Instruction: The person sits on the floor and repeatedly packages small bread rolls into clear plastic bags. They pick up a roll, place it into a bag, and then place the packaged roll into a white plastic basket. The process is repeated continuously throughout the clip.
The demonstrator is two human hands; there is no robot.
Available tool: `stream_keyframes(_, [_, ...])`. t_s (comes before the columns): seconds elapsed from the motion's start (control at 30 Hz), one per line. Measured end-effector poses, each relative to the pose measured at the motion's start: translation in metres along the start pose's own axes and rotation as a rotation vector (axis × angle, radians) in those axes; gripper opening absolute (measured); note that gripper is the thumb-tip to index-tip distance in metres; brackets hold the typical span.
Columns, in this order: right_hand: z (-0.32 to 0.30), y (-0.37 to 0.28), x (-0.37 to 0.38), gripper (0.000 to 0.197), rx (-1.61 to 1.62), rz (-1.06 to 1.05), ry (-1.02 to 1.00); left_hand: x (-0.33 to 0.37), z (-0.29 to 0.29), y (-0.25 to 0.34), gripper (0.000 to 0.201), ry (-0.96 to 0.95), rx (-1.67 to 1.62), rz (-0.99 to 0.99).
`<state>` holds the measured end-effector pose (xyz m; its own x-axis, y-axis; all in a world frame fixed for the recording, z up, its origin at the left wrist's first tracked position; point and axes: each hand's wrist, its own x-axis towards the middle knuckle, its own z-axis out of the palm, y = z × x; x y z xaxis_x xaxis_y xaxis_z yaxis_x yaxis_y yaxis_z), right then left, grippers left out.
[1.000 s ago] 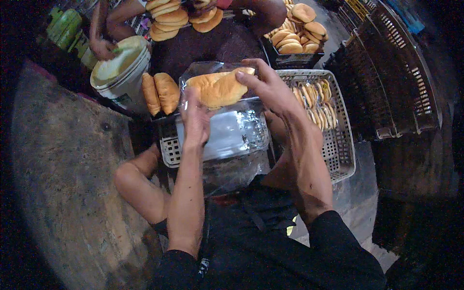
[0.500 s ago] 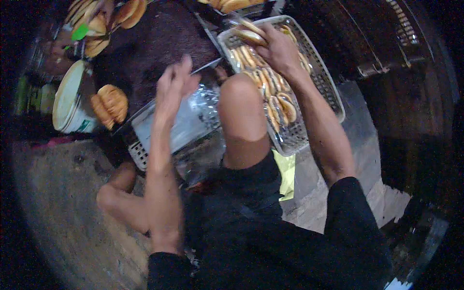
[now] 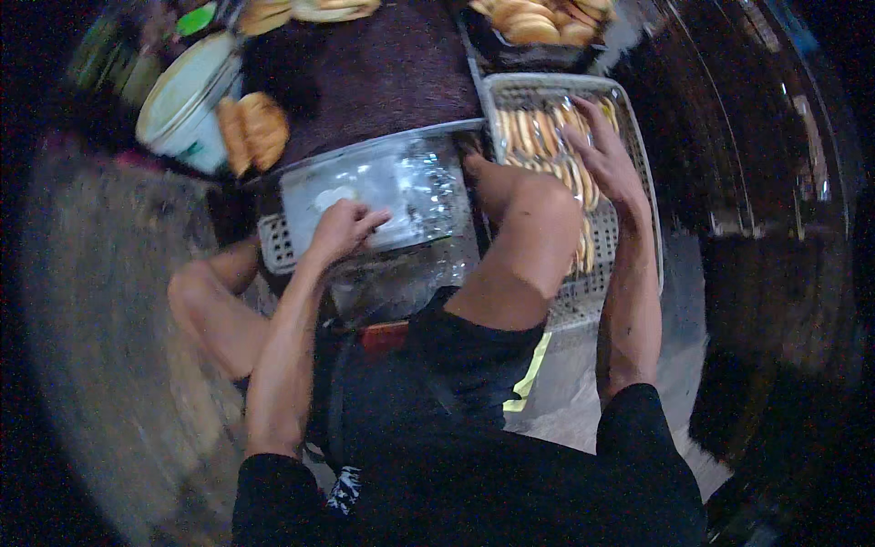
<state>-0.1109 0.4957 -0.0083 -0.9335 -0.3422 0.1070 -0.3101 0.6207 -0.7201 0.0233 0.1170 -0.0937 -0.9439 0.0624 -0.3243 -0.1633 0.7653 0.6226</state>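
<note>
My left hand (image 3: 344,230) is over a stack of clear plastic bags (image 3: 401,211), its fingers curled in. Whatever it pinches, if anything, is too small to make out. My right hand (image 3: 609,157) is at the right side of a pale plastic crate (image 3: 644,173), thumb and forefinger apart against the wrapped bread buns (image 3: 533,132). These buns stand on edge in rows in the crate. My raised knee hides part of the lower row.
A white bucket (image 3: 187,109) stands at the left beside golden bread (image 3: 255,132). More buns fill a dark tray (image 3: 538,55) at the back. Further buns (image 3: 333,7) lie on the far edge of a dark brown surface (image 3: 365,91).
My right hand held a wrapped bun above the crate and now has fingers apart at the rows. My left hand came down onto the plastic bags. The view has shifted.
</note>
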Motion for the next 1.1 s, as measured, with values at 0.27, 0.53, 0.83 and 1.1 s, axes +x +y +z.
stream_keyframes(0.27, [0.123, -0.122, 0.019, 0.012, 0.352, -0.167, -0.042, 0.009, -0.004, 0.091, 0.049, 0.156, -0.706, -0.161])
stream_keyframes(0.53, [0.099, -0.125, -0.016, 0.024, 0.922, 0.423, 0.097, 0.046, -0.044, 0.075, 0.037, 0.454, -1.411, -0.030])
stream_keyframes(0.83, [0.218, -0.081, 0.147, 0.059, 0.397, 0.887, 0.545, 0.045, -0.148, 0.020, 0.052, 1.172, -1.306, -0.242])
stream_keyframes(1.1, [0.328, -0.118, 0.185, 0.051, -0.025, 0.743, 0.979, 0.033, -0.177, -0.058, 0.063, 1.268, -1.316, -0.235])
